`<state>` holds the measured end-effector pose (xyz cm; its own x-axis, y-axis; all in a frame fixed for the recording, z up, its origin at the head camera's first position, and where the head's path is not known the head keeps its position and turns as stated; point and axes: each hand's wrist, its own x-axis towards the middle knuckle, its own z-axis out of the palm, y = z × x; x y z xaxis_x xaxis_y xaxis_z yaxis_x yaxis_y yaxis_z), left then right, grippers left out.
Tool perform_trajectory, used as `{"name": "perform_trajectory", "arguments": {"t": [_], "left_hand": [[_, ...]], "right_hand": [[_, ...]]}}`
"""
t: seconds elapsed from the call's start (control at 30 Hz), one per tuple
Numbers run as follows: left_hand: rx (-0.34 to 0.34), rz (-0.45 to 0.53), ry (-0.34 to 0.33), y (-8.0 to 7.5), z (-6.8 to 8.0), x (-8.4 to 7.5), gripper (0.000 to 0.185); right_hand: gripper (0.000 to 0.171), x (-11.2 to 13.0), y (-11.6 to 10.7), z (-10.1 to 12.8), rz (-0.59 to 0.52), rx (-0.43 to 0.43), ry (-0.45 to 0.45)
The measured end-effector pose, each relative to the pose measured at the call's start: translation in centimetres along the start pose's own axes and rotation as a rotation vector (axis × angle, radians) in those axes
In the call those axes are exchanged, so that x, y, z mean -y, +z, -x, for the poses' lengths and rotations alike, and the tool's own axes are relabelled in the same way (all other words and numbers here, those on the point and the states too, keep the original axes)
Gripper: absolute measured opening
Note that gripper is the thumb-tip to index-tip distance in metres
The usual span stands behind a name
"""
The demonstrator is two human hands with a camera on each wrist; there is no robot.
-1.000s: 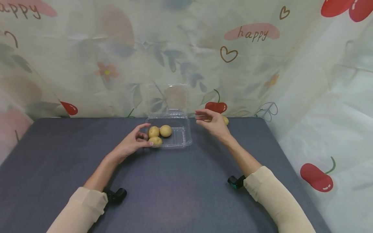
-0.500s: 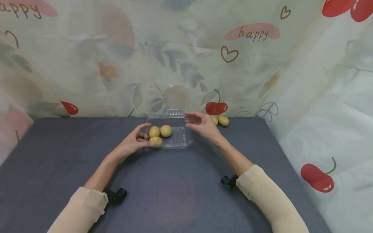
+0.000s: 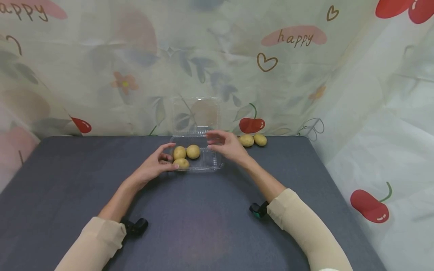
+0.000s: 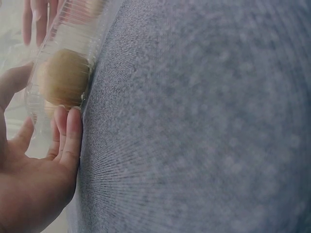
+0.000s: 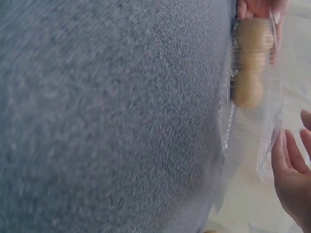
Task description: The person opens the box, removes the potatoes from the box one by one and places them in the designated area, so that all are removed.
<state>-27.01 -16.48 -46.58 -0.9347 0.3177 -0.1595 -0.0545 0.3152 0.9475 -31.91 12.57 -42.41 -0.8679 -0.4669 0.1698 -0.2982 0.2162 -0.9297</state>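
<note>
A clear plastic clamshell container stands near the table's back edge, its lid raised upright behind. Three small yellow potatoes lie in its left half. My left hand holds the container's left end, index finger by the back corner and thumb by the front. In the left wrist view its fingertips touch the clear wall below a potato. My right hand hovers over the container's right end, fingers loosely bent with nothing between them. The right wrist view shows that hand near the clear plastic edge.
Two more potatoes sit at the back edge of the dark grey table, right of the container. A patterned curtain hangs directly behind the table and along the right side.
My right hand has moved left from beside the two loose potatoes to over the container, bringing both into full view. The left hand and the container have stayed put.
</note>
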Motion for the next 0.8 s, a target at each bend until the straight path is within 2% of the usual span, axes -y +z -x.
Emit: {"name": "perform_trajectory", "arguments": {"t": [0.53, 0.8], "left_hand": [[0.0, 0.001, 0.006, 0.1, -0.2, 0.3, 0.084], [-0.005, 0.002, 0.008, 0.0, -0.1, 0.0, 0.084]], "right_hand": [[0.047, -0.8, 1.2, -1.1, 0.042, 0.027, 0.023], [0.046, -0.1, 2.2, -1.6, 0.098, 0.091, 0.046]]}}
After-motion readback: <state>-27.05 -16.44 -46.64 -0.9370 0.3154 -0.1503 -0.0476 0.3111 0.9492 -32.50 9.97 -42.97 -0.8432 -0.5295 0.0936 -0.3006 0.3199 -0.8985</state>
